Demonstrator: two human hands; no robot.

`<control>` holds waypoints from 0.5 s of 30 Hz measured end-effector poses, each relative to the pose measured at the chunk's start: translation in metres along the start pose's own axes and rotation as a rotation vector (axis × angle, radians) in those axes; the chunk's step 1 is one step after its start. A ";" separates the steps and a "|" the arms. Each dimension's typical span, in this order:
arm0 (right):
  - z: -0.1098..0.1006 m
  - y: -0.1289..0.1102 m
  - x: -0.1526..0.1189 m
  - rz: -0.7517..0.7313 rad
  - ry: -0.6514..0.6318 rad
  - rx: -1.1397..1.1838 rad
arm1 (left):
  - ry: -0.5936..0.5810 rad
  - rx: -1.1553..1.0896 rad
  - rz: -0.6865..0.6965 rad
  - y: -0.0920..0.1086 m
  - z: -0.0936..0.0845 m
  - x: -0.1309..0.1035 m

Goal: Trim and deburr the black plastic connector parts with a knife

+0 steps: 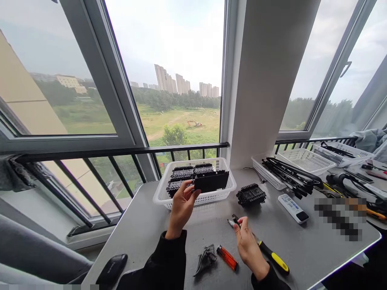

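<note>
My left hand (182,207) grips a flat black plastic panel (211,181) by its left end, raised over the front of a white basket (208,198). Inside that basket lie several black slotted plastic parts (181,172). My right hand (248,246) is closed, thumb against fingers, on a small dark strip (235,218); its kind is unclear. A pale pointed tip, maybe of a pen (231,222), shows beside the strip. A yellow-and-black handled tool (275,258) lies just right of that hand. Left of it are an orange lighter (227,258) and a crumpled grey cloth (206,259).
Another black slotted part (251,195) sits right of the basket. A white power strip (293,208) lies farther right. Behind it, a basket (272,177) holds long black strips (287,173). A black case (111,269) rests at the table's left edge, near the window railing.
</note>
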State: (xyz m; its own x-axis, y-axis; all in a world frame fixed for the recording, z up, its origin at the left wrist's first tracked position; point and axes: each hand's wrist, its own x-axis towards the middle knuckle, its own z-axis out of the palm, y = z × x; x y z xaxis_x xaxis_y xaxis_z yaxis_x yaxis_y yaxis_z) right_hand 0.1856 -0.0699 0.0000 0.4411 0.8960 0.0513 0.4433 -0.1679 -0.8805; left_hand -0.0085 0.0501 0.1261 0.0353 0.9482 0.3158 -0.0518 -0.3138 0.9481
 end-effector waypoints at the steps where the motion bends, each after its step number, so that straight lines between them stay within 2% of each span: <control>1: 0.003 0.007 -0.006 0.005 0.001 -0.036 | -0.006 0.021 0.018 0.001 0.000 0.000; 5: 0.007 0.028 -0.022 -0.065 -0.038 -0.099 | -0.036 0.065 0.105 0.008 0.004 -0.004; 9: 0.008 0.040 -0.029 -0.144 -0.013 -0.129 | -0.095 0.007 0.154 0.020 0.011 -0.013; 15: 0.011 0.041 -0.036 -0.138 0.011 -0.107 | -0.190 -0.053 0.237 0.032 0.018 -0.022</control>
State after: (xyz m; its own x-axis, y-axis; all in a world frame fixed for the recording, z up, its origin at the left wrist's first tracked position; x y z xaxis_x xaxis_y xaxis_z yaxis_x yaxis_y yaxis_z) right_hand 0.1791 -0.1045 -0.0432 0.3785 0.9093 0.1733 0.5807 -0.0875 -0.8094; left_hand 0.0067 0.0181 0.1498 0.2019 0.8207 0.5345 -0.1328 -0.5178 0.8452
